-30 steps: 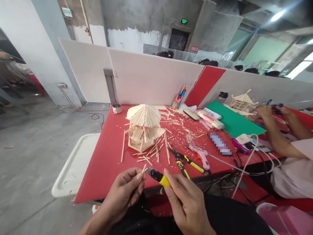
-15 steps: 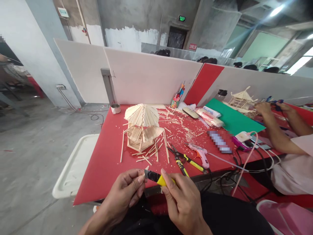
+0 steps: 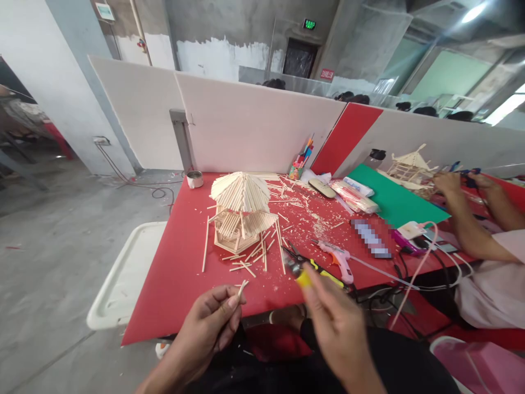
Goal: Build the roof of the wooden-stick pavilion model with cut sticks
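Near the table's front edge, my left hand (image 3: pixel 211 320) pinches a short pale wooden stick (image 3: pixel 243 287) between thumb and fingers, its tip pointing up. My right hand (image 3: pixel 342 331), smeared by motion, is closed on a yellow-handled utility knife (image 3: pixel 304 277) whose dark front end is blurred. The knife is apart from the stick and overlaps the yellow-and-black pliers (image 3: pixel 328 274) in view. Beyond my hands stands a small pavilion model (image 3: pixel 241 216) built from wooden sticks, with loose sticks (image 3: pixel 246 267) lying in front of it.
On the red table (image 3: pixel 172 284) lie a pink glue gun (image 3: pixel 339 260), a tin (image 3: pixel 194 179), a pen holder (image 3: pixel 296 169), bagged sticks (image 3: pixel 355 197) and wood shavings. Cables hang at the right. A co-worker's arms (image 3: pixel 467 213) work beside another stick model (image 3: pixel 410 167).
My right hand has swung right with the knife, away from the stick in my left hand. The left hand has hardly moved, and more of its stick shows.
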Available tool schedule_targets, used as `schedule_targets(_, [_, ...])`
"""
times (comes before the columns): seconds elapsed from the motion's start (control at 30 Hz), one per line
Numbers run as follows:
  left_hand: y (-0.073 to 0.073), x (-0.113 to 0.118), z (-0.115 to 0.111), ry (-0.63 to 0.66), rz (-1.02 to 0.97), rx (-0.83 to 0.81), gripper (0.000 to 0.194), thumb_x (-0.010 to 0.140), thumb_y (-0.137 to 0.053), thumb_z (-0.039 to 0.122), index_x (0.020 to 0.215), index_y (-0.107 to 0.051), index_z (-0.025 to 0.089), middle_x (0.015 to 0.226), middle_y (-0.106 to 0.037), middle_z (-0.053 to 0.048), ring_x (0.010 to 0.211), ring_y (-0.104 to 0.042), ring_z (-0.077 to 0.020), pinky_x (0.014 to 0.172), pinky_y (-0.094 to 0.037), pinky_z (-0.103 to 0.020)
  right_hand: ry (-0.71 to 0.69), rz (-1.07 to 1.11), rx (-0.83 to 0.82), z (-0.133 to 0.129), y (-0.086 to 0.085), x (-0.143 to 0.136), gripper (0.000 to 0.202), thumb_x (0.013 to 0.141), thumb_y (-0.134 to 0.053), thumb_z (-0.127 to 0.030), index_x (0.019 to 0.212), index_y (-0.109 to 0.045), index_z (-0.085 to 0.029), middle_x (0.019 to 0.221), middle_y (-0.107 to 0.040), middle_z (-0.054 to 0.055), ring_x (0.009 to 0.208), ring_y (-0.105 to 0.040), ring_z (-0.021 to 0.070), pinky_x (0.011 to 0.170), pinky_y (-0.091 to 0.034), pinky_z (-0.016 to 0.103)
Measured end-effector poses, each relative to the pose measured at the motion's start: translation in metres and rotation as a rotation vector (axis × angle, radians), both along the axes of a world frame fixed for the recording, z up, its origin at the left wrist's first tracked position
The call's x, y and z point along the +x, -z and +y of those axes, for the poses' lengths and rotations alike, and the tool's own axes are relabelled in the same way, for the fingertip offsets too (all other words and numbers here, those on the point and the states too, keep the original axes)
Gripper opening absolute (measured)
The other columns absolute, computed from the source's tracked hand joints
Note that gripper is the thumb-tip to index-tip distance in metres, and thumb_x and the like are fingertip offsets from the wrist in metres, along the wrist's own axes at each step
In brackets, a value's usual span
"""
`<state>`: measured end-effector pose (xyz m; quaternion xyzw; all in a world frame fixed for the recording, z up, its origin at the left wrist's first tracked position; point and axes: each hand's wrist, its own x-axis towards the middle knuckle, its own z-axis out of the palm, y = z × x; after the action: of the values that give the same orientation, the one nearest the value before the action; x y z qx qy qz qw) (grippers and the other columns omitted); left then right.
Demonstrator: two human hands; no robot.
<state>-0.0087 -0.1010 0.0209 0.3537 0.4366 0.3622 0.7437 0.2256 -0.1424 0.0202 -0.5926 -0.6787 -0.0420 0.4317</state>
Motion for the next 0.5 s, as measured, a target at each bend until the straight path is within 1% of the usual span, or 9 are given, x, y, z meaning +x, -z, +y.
schedule_targets(0.03, [0.0, 0.003, 0.002, 0.001, -0.003, 0.02, 0.042, 0.065, -0.076, 0.052, 0.074, -0.059, 0.015, 0.047, -0.051, 0.006, 0.032, -0.028, -0.0006, 0.034, -0.014, -0.015, -0.096, 0.013, -0.051, -0.003, 0.001, -0.015, 0.037, 0.095, -0.046, -0.023, 0.13, -0.055, -0.02, 0.101, -0.069, 0.009, 0.087, -0.066, 0.0174, 0.073, -0.052, 0.026])
schedule_targets(0.07, [0.0, 0.005, 0.004, 0.003, -0.002, 0.032, 0.042, 0.065, -0.076, 0.052, 0.078, -0.06, 0.015, 0.048, -0.052, 0.005, 0.032, -0.03, -0.0009, 0.034, -0.014, -0.015, -0.153, 0.024, -0.068, -0.006, 0.003, -0.029, 0.039, 0.094, -0.045, -0.021, 0.132, -0.052, -0.02, 0.097, -0.069, 0.009, 0.082, -0.065, 0.0164, 0.071, -0.052, 0.026])
schedule_targets(0.1, [0.0, 0.006, 0.005, 0.006, 0.003, 0.041, 0.043, 0.066, -0.076, 0.052, 0.081, -0.061, 0.015, 0.048, -0.052, 0.006, 0.032, -0.03, -0.0011, 0.034, -0.015, -0.015, -0.191, 0.025, -0.092, -0.007, 0.006, -0.04, 0.04, 0.094, -0.044, -0.02, 0.134, -0.051, -0.02, 0.093, -0.068, 0.008, 0.078, -0.065, 0.0157, 0.069, -0.051, 0.026])
schedule_targets(0.17, [0.001, 0.008, 0.004, 0.01, 0.02, 0.047, 0.045, 0.065, -0.076, 0.052, 0.084, -0.061, 0.015, 0.048, -0.052, 0.006, 0.032, -0.03, -0.0013, 0.034, -0.016, -0.015, -0.225, 0.012, -0.117, -0.008, 0.01, -0.051, 0.041, 0.094, -0.044, -0.019, 0.135, -0.049, -0.02, 0.086, -0.066, 0.006, 0.073, -0.062, 0.0153, 0.066, -0.051, 0.026])
schedule_targets(0.33, [0.007, 0.007, 0.003, 0.0, 0.059, 0.071, 0.047, 0.065, -0.075, 0.056, 0.084, -0.059, 0.015, 0.048, -0.052, 0.006, 0.033, -0.031, -0.0019, 0.034, -0.016, -0.015, -0.225, -0.053, -0.11, -0.006, 0.013, -0.047, 0.039, 0.094, -0.045, -0.021, 0.132, -0.052, -0.018, 0.081, -0.064, 0.005, 0.072, -0.06, 0.0158, 0.063, -0.048, 0.027])
schedule_targets(0.43, [0.009, 0.009, 0.006, 0.029, 0.071, 0.12, 0.044, 0.069, -0.072, 0.055, 0.081, -0.061, 0.015, 0.05, -0.051, 0.005, 0.034, -0.031, -0.0016, 0.035, -0.017, -0.015, -0.191, -0.114, -0.082, -0.006, 0.014, -0.05, 0.038, 0.094, -0.045, -0.021, 0.131, -0.053, -0.018, 0.08, -0.063, 0.005, 0.071, -0.059, 0.0157, 0.063, -0.047, 0.026])
schedule_targets(0.5, [0.008, 0.01, 0.008, 0.05, 0.078, 0.151, 0.041, 0.072, -0.07, 0.053, 0.077, -0.061, 0.014, 0.051, -0.05, 0.005, 0.037, -0.03, -0.0015, 0.036, -0.019, -0.015, -0.164, -0.161, -0.048, -0.006, 0.016, -0.054, 0.037, 0.094, -0.045, -0.022, 0.13, -0.054, -0.017, 0.08, -0.064, 0.005, 0.071, -0.059, 0.0161, 0.063, -0.046, 0.027])
